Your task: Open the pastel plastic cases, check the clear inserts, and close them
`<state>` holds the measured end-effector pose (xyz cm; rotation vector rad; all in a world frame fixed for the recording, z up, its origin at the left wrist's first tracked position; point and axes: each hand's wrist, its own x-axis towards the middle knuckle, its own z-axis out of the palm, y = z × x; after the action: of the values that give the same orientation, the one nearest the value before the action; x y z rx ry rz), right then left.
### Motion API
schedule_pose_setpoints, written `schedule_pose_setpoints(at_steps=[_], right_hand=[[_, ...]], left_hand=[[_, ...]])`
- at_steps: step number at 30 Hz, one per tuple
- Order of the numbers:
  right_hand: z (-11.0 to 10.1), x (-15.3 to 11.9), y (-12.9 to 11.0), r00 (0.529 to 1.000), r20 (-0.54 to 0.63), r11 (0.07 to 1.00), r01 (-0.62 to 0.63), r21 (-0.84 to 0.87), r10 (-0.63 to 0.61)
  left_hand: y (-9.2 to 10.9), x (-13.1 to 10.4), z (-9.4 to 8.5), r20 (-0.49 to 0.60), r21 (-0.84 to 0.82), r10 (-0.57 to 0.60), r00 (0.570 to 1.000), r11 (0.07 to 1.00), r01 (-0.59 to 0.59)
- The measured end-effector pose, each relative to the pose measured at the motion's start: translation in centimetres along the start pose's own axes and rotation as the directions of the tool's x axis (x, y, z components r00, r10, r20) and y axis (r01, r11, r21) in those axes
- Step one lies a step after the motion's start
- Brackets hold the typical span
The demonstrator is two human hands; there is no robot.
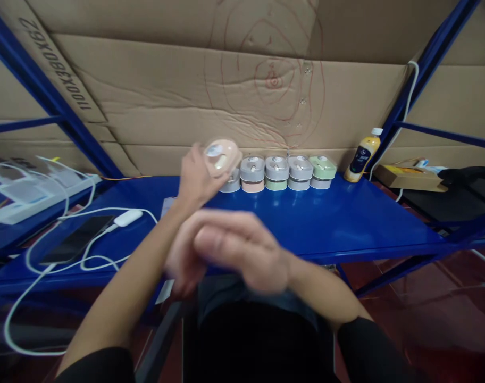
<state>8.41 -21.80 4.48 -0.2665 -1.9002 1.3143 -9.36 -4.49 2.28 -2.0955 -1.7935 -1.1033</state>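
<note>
My left hand (pixel 197 178) grips a pinkish-beige lidded box (pixel 223 156) by its left side, tilted above the left end of a row of small stacked boxes. That row has grey boxes (pixel 252 168), one with a pink one beneath, and a green box (pixel 322 166) on top at its right end. My right hand (pixel 234 247) is nearer to me, over the front edge of the blue table (pixel 318 229), blurred by motion. Its fingers are curled, and whether anything is inside them cannot be made out.
A bottle of orange drink (pixel 362 154) stands right of the row. At the left lie a phone (pixel 78 239), a white adapter (pixel 128 217) and looping white cables. Cardboard (pixel 155 101) backs the table; blue metal posts rise on both sides. A cardboard tray (pixel 410 178) is at the right.
</note>
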Motion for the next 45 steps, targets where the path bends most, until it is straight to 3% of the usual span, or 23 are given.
schedule_pose_setpoints(at_steps=[2, 3, 4, 5, 7, 10, 12, 14, 18, 21, 25, 29, 34, 40, 45], right_hand=[[-3.8, 1.2, 0.8, 0.961, -0.256, 0.969, 0.043, -0.245, -0.108], [-6.2, 1.5, 1.5, 0.907, -0.371, 0.905, 0.024, -0.425, -0.198], [-8.6, 1.6, 2.2, 0.88, -0.403, 0.824, -0.025, -0.566, -0.251], [-11.0, 1.5, 3.0, 0.886, -0.384, 0.737, -0.074, -0.671, -0.261], [-15.2, 0.8, 4.7, 0.952, -0.263, 0.592, -0.122, -0.797, -0.158], [-18.3, -0.8, 6.9, 0.988, -0.109, 0.56, -0.152, -0.814, 0.11], [-18.5, -1.7, 8.0, 0.978, -0.029, 0.613, -0.154, -0.775, 0.208], [-17.9, -2.2, 8.6, 0.973, 0.022, 0.638, -0.133, -0.758, 0.228], [-17.0, -2.3, 8.9, 0.973, 0.023, 0.576, -0.115, -0.809, 0.228], [-17.8, -2.4, 8.3, 0.968, -0.037, 0.544, -0.172, -0.821, 0.249], [-20.4, -3.7, 6.8, 0.958, -0.174, 0.551, -0.275, -0.788, 0.229], [-23.2, -5.9, 6.3, 0.893, -0.362, 0.492, -0.449, -0.746, 0.266], [-24.8, -7.3, 7.3, 0.837, -0.455, 0.469, -0.548, -0.693, 0.305], [-24.6, -7.0, 7.8, 0.833, -0.438, 0.459, -0.552, -0.696, 0.337], [-24.9, -7.2, 7.5, 0.809, -0.486, 0.423, -0.587, -0.69, 0.331]], left_hand=[[1.1, -1.4, 0.7, 0.084, -0.183, 0.13, 0.988, 0.977, -0.113], [1.5, -2.1, 1.1, 0.154, -0.284, 0.225, 0.962, 0.943, -0.175], [1.9, -2.7, 1.6, 0.204, -0.375, 0.318, 0.926, 0.899, -0.226], [2.2, -3.3, 2.1, 0.24, -0.459, 0.403, 0.883, 0.849, -0.262], [2.7, -4.3, 3.0, 0.294, -0.578, 0.518, 0.803, 0.766, -0.282], [3.1, -5.5, 3.9, 0.338, -0.656, 0.591, 0.733, 0.706, -0.266], [3.3, -6.0, 4.3, 0.34, -0.679, 0.617, 0.71, 0.683, -0.268], [3.3, -6.3, 4.6, 0.333, -0.698, 0.637, 0.695, 0.662, -0.272], [2.8, -6.7, 5.4, 0.305, -0.708, 0.621, 0.722, 0.655, -0.264], [2.4, -6.8, 5.7, 0.282, -0.696, 0.61, 0.741, 0.661, -0.279], [2.0, -6.8, 5.5, 0.313, -0.656, 0.607, 0.73, 0.694, -0.296], [1.8, -7.0, 5.5, 0.374, -0.609, 0.616, 0.693, 0.727, -0.318], [1.6, -7.0, 6.2, 0.376, -0.623, 0.652, 0.659, 0.704, -0.341], [1.3, -6.1, 6.1, 0.319, -0.621, 0.608, 0.727, 0.714, -0.324], [-1.0, -4.1, 5.0, 0.305, -0.516, 0.466, 0.831, 0.814, -0.268]])
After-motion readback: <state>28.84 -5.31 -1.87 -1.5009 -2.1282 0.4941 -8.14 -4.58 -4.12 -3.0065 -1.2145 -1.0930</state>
